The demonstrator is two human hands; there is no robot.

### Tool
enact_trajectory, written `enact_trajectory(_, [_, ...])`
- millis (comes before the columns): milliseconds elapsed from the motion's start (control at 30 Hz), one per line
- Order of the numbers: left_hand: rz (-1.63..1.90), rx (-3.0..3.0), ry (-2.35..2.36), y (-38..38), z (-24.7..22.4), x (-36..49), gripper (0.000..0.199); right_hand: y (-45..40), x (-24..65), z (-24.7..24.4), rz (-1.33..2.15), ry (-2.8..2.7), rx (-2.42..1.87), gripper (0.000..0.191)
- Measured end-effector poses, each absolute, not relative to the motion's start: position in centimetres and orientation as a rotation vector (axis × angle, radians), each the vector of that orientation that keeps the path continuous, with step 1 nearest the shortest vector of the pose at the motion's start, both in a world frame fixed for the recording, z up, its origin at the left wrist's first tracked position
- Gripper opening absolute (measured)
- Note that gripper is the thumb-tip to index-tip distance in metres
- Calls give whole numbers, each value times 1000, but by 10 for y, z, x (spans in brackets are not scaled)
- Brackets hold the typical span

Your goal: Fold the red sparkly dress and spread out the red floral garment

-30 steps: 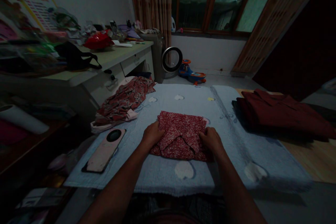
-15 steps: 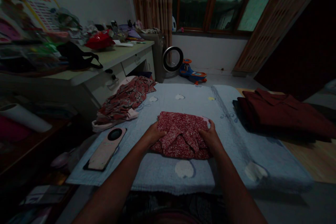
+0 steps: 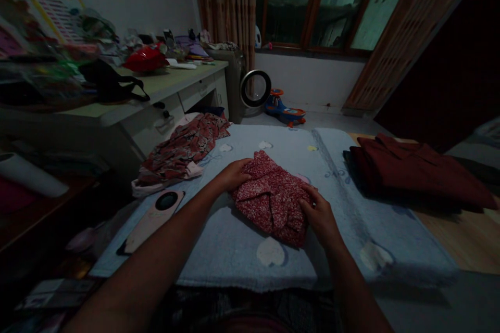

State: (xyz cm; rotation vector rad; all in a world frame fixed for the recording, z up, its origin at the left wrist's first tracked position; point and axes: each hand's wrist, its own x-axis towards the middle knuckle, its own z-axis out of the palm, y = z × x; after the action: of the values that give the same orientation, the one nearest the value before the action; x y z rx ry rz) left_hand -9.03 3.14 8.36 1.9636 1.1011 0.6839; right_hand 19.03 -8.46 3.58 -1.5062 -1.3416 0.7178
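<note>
A folded red garment with a fine white speckle, perhaps a shirt [image 3: 269,197], is tilted askew above the light blue blanket [image 3: 226,250]. My left hand [image 3: 234,174] grips its upper left edge, thumb on top and fingers partly hidden by the cloth. At the right edge, my right hand [image 3: 318,213] pinches the fabric between thumb and fingers. A collar-like fold shows on the garment's upper face. Beneath it, part of the garment seems to touch the blanket.
Left of my arm lies a phone [image 3: 156,218]; beyond it is a crumpled patterned garment [image 3: 187,145]. Folded dark red clothes [image 3: 417,171] are stacked on the right. A cluttered desk [image 3: 195,75] and an open washing machine door [image 3: 255,88] stand behind.
The red garment has been lifted and turned clockwise, its left side now farther away and its right side nearer. My left hand has moved up and away with it.
</note>
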Motion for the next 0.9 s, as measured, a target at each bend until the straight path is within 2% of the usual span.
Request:
enact_trajectory(267, [516,1992,1423,61,62,-100,41,-99,196,7,796,-1353,-1662,54])
enact_trajectory(367, [536,1778,1552,55,53,-115,35,-105,208,9,946,-1350,-1719,54])
enact_trajectory(433, [587,1533,1587,43,50,-125,38,-107,219,18,1013,-1395,-1775,49])
enact_trajectory(533, [648,1098,1492,16,49,-135,43,-101,235,36,846,-1529,-1879,38])
enact_trajectory(600, [709,837,1387,-6,51,-135,43,-90,240,48,710,-1589,-1921,39])
enact_trajectory(700, [808,566,1184,-38,54,-130,37,-61,237,61,613,-1693,-1974,39])
enact_trajectory(900, [890,412,1215,-67,58,-113,21,7,213,67,443,-2015,-2012,38])
